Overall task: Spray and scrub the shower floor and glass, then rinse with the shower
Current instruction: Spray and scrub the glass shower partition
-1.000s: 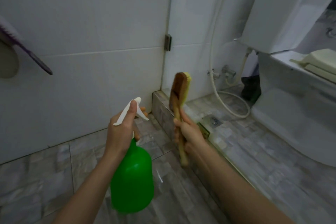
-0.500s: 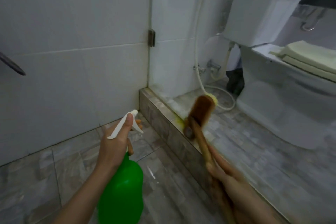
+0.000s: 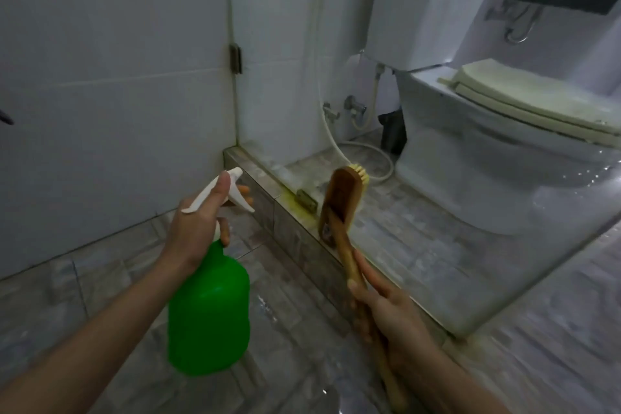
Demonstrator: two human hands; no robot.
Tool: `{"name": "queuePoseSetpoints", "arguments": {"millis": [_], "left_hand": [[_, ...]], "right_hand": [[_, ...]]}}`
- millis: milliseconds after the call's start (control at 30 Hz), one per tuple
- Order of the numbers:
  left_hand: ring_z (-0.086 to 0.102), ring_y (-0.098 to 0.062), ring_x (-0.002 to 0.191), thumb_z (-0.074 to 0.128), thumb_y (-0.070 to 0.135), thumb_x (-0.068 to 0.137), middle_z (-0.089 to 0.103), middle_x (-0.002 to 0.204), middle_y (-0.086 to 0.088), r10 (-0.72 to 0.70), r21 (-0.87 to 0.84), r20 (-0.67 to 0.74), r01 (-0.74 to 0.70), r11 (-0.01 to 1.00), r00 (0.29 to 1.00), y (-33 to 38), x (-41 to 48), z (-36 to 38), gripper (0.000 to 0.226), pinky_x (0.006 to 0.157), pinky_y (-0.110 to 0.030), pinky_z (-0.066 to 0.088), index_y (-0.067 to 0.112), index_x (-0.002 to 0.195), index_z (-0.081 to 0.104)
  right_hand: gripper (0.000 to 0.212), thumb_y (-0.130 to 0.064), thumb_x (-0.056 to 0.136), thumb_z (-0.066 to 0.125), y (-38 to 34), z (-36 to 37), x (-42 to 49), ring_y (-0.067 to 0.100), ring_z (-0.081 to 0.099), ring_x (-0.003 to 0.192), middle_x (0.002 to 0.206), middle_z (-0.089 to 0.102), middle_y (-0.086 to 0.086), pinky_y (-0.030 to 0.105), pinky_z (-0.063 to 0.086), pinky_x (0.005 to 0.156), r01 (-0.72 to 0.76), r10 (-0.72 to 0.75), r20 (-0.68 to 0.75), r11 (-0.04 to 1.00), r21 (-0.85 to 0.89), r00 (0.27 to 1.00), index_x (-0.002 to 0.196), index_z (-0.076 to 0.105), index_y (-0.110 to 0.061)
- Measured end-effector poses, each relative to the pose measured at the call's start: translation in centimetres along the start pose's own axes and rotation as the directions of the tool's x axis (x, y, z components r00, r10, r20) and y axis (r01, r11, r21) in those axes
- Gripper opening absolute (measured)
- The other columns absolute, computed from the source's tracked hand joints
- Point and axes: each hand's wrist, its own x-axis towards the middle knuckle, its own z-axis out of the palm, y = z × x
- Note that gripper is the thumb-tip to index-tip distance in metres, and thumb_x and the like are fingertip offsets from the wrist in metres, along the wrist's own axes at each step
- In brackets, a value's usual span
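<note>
Brush (image 3: 339, 198) now down, perhaps touching curb (image 3: 289, 232), right grip (image 3: 389, 316) round it; left grip (image 3: 198, 228) round green bottle (image 3: 208, 312) (contents unseen)

White tiled walls (image 3: 117, 44) stand left and far; a white toilet (image 3: 487, 178) (lid down) sits right, hose (image 3: 368, 144) looped beside it; dim light.

The left hand (image 3: 198, 232) grips the neck of a green bottle (image 3: 208, 312) at 7 o'clock, with the thumb lying along its white spray head. The right hand (image 3: 389, 316), at 5 o'clock, holds a wooden brush (image 3: 339, 202) by the handle. The brush head rises toward 12 o'clock, bristles turned to the glass (image 3: 470, 279) standing on the tiled curb (image 3: 289, 235). Behind the glass a toilet (image 3: 487, 161) sits at 2 o'clock, and a white hose (image 3: 336, 144) hangs at 12 o'clock.
</note>
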Motion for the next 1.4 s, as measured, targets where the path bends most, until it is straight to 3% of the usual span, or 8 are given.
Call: {"name": "queuePoseSetpoints", "arguments": {"millis": [200,500,633,767,867,1000,1133,1400], "left_hand": [[0.045,-0.020,0.041,0.045,0.073,0.084,0.076,0.101,0.007,-0.024,0.006,0.074,0.023,1.000,0.997,-0.4,-1.6,-0.6,0.034,0.050,-0.028,0.044,0.053,0.094,0.071],[0.050,-0.019,0.047,0.045,0.059,0.094,0.075,0.101,-0.003,-0.069,-0.032,0.138,0.074,0.997,0.988,-1.7,-4.1,0.8,0.036,0.040,-0.022,0.042,0.036,0.115,0.064],[0.064,-0.015,0.071,0.051,0.063,0.087,0.074,0.103,-0.005,-0.118,-0.091,0.192,0.137,0.986,0.974,-1.8,-5.8,2.9,0.039,0.037,-0.022,0.041,0.036,0.113,0.063],[0.052,-0.005,0.043,0.057,0.089,0.059,0.076,0.097,0.006,-0.066,-0.104,0.273,0.098,0.990,0.960,-1.1,-6.1,3.3,0.078,0.038,-0.020,0.041,0.037,0.116,0.063],[0.043,-0.012,0.039,0.051,0.085,0.069,0.075,0.103,0.013,-0.046,-0.071,0.273,0.068,0.995,0.961,-1.0,-6.0,2.4,0.063,0.042,-0.019,0.041,0.044,0.116,0.063],[0.043,-0.016,0.040,0.052,0.085,0.069,0.075,0.106,0.006,-0.040,-0.095,0.239,0.064,0.993,0.970,-0.6,-5.2,2.8,0.059,0.041,-0.020,0.041,0.047,0.110,0.067],[0.048,-0.035,0.063,0.054,0.088,0.066,0.074,0.107,-0.001,-0.026,-0.089,0.274,0.052,0.995,0.961,0.0,-4.7,3.9,0.071,0.041,-0.023,0.041,0.040,0.116,0.065],[0.051,-0.019,0.047,0.044,0.060,0.094,0.076,0.100,0.011,0.039,-0.073,0.199,-0.025,0.997,0.979,0.9,-2.9,3.7,0.029,0.047,-0.024,0.041,0.050,0.108,0.067]], "right_hand": [[0.056,-0.012,0.095,0.053,-0.9,3.2,5.5,0.012,0.041,0.043,0.066,0.051,0.003,0.023,0.036,0.038,0.112,-0.103,0.144,0.992,-0.053,0.984,0.142,0.041,-0.040],[0.047,-0.009,0.091,0.058,0.9,-7.3,-7.4,0.015,0.038,0.045,0.062,0.046,0.005,0.022,0.033,0.038,-0.106,0.105,0.055,0.994,0.029,0.993,0.114,0.063,-0.050],[0.048,-0.013,0.094,0.056,-0.1,-4.9,-5.1,0.010,0.041,0.044,0.058,0.049,-0.003,0.022,0.037,0.039,0.026,-0.008,0.133,0.991,-0.133,0.991,0.112,0.057,-0.058],[0.043,-0.023,0.090,0.064,0.1,-10.0,-11.1,0.003,0.059,0.068,0.077,0.067,-0.019,0.016,0.043,0.065,0.084,-0.075,0.043,0.962,-0.259,0.996,0.115,0.056,-0.057],[0.060,-0.045,0.060,0.085,0.7,-13.2,-15.7,-0.007,0.065,0.093,0.098,0.071,-0.023,0.007,0.041,0.074,-0.037,0.022,-0.106,0.989,-0.141,0.994,0.116,0.063,-0.047],[0.051,-0.022,0.080,0.072,1.0,-9.6,-11.2,0.007,0.047,0.047,0.055,0.058,-0.010,0.015,0.037,0.045,-0.002,-0.002,-0.027,0.989,-0.149,1.000,0.125,0.059,-0.043],[0.049,-0.015,0.094,0.057,0.8,-5.8,-4.1,0.008,0.047,0.050,0.063,0.055,-0.003,0.018,0.041,0.043,0.198,-0.177,0.152,0.970,-0.142,0.972,0.134,0.051,-0.042],[0.045,-0.009,0.090,0.059,-2.9,-6.5,-10.7,0.019,0.038,0.045,0.066,0.045,0.012,0.024,0.033,0.039,0.006,-0.010,0.022,0.990,0.144,1.000,0.118,0.064,-0.044]]}}
